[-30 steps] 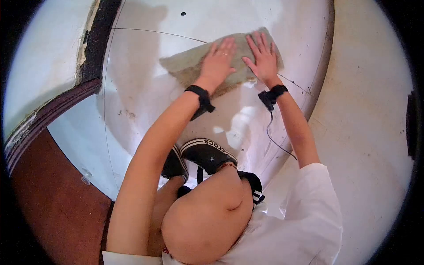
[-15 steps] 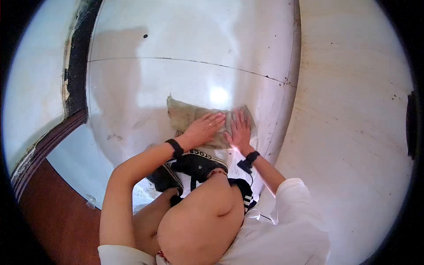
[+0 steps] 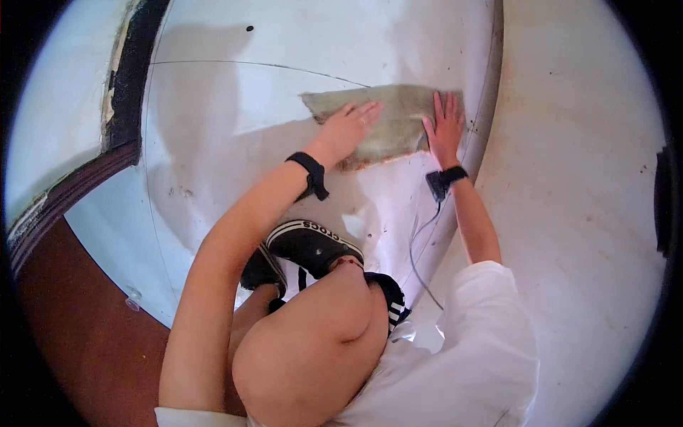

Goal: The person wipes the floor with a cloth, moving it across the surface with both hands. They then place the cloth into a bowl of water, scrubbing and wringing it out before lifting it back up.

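A greenish-brown cloth (image 3: pixel 395 117) lies spread out on the pale tiled floor (image 3: pixel 206 114). Over its left part is my left hand (image 3: pixel 346 130), fingers stretched out and palm down. My right hand (image 3: pixel 446 128) rests flat on the cloth's right end with its fingers spread. Neither hand is closed around the cloth. Each wrist wears a black band, and from the right band (image 3: pixel 446 179) a grey cable runs back toward my body.
My feet in black clogs (image 3: pixel 313 245) are just below the cloth. At right rises a pale, stained wall (image 3: pixel 562 192). A dark door frame (image 3: pixel 128 78) and a reddish-brown door panel (image 3: pixel 85 313) stand at left. A small dark hole (image 3: pixel 250 28) marks the floor farther off.
Both hands have slid the cloth forward, away from my feet, and somewhat to the right. The cloth now lies flatter and wider, and my hands are farther apart.
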